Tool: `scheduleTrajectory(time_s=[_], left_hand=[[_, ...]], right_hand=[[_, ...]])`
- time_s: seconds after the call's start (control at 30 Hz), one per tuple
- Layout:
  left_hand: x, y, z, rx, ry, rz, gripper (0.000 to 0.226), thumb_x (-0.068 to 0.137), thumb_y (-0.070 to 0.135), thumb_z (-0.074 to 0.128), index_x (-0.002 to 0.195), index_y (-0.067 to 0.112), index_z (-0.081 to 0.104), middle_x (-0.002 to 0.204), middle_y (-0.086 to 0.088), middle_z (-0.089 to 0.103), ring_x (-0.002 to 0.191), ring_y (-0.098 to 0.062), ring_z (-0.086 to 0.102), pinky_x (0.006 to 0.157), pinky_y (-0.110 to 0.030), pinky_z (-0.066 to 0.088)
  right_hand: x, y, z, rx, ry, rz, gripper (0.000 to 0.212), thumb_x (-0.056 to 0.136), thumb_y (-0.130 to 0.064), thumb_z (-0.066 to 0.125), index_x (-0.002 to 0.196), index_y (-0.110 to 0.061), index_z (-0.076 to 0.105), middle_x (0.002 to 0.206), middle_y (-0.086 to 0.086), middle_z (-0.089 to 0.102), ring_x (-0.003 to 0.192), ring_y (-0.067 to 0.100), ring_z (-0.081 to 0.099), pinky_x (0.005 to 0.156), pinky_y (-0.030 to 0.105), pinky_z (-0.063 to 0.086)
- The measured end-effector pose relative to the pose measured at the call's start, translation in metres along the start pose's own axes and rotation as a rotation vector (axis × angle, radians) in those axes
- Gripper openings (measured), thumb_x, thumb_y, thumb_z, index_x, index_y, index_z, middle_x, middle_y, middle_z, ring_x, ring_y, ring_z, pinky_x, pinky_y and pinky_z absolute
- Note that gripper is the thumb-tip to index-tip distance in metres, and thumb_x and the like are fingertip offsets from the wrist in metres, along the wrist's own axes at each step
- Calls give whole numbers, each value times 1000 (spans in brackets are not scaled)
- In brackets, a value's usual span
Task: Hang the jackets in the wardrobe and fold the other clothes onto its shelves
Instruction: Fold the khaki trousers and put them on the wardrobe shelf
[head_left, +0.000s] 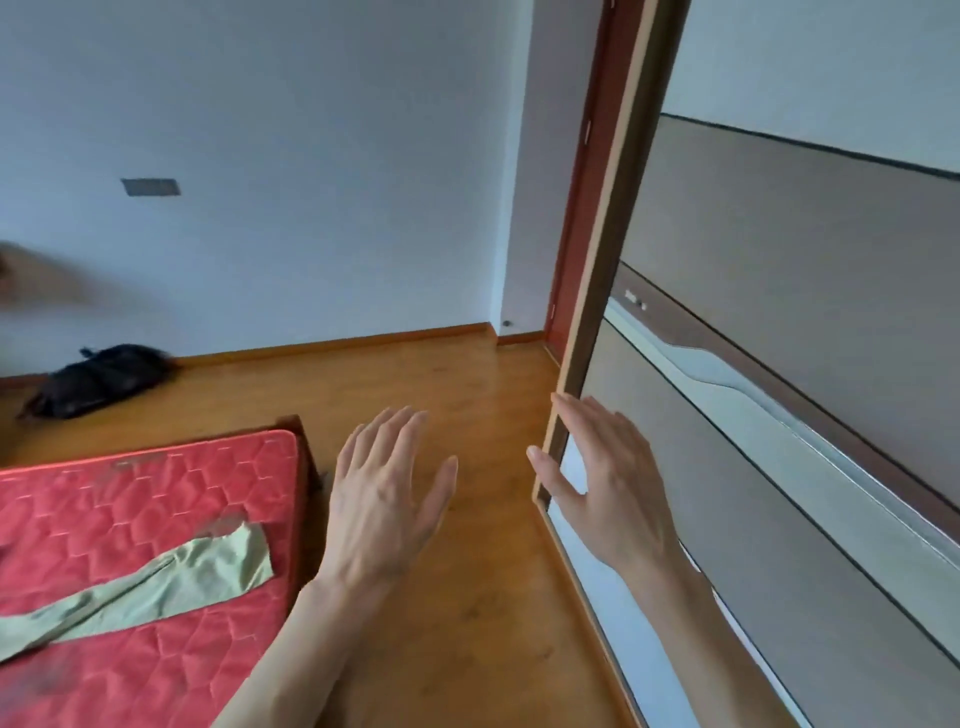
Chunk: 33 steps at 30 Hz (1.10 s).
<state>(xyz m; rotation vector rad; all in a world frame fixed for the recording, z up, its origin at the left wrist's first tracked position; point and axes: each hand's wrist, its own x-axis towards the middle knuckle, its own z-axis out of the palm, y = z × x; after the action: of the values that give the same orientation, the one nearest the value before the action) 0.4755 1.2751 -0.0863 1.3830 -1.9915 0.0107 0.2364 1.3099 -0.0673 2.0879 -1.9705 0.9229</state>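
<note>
Reaching toward the wardrobe door (810, 291), the person has both hands out in front with fingers straight and spread, neither one holding anything. The right hand (605, 483) lies flat against the door's front face just inside its wooden edge strip (602, 260), thumb crossing that strip. The left hand (384, 493) hovers palm down over the wood floor (467, 597), near the door but apart from it. Away from the door, past the left hand, a red quilted mattress (130, 545) fills the lower corner, and a pale green garment (156, 587) lies stretched flat across it. Farther from the door, by the white wall's skirting, a dark bundle (98, 382) sits on the floor; whether it is a bag or clothing I cannot tell.
</note>
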Motion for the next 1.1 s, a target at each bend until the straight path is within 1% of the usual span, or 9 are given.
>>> scheduleTrajectory(time_s=[0.2,0.3,0.4,0.5,0.63,0.77,0.8,0.9,1.1], left_hand=[[41,-66,-3,135,54,-133,57,100,53,53,146,19,53,150,1,55,147,-19,42,120,-46,35],[58,-95,-5,195,85,-239,56,100,54,52,146,21,53,152,3,53,148,-18,40,121,-45,34],[67,-116,-10,250,140,-333,54,101,56,49,144,22,55,149,3,55,146,-18,42,121,-44,33],[70,-134,-16,301,167,-405,54,101,55,50,143,21,56,148,1,57,144,-20,44,120,-45,35],[67,-160,-30,368,215,-488,57,100,54,50,144,18,56,148,0,57,143,-20,46,118,-48,37],[55,-196,-52,444,282,-594,55,100,54,52,143,19,56,146,-1,58,141,-22,47,116,-48,39],[50,-206,-58,462,295,-627,55,100,54,52,142,20,55,145,-1,58,140,-22,48,115,-49,40],[31,-238,-77,518,325,-726,58,99,56,52,143,18,55,146,-2,58,140,-22,48,115,-47,40],[8,-297,-114,588,391,-880,62,98,58,44,144,19,56,147,0,58,140,-23,48,115,-44,38]], right_hand=[[83,-23,73,159,-58,-139,72,101,-74,34,156,-29,43,161,-8,44,151,13,36,123,44,34],[120,-37,104,216,-96,-203,72,101,-73,35,157,-29,42,161,-8,43,152,12,33,123,42,33],[149,-54,133,259,-133,-288,69,103,-68,41,158,-27,40,161,-8,42,153,7,27,125,36,26],[173,-78,157,314,-188,-365,71,103,-68,39,159,-25,37,162,-6,42,154,9,28,126,41,30],[196,-123,183,408,-236,-481,76,102,-73,30,160,-24,37,162,-4,42,155,11,27,126,44,28],[214,-177,214,468,-301,-609,77,101,-74,31,160,-24,35,163,-4,40,155,10,25,129,37,17],[216,-191,221,487,-315,-635,77,101,-74,32,160,-24,35,164,-4,40,155,10,25,129,37,16],[222,-236,245,543,-346,-712,78,101,-73,34,160,-23,37,163,-2,41,155,12,27,128,43,23],[231,-332,296,602,-411,-850,75,102,-71,37,159,-22,38,162,-3,42,155,12,26,126,46,25]])
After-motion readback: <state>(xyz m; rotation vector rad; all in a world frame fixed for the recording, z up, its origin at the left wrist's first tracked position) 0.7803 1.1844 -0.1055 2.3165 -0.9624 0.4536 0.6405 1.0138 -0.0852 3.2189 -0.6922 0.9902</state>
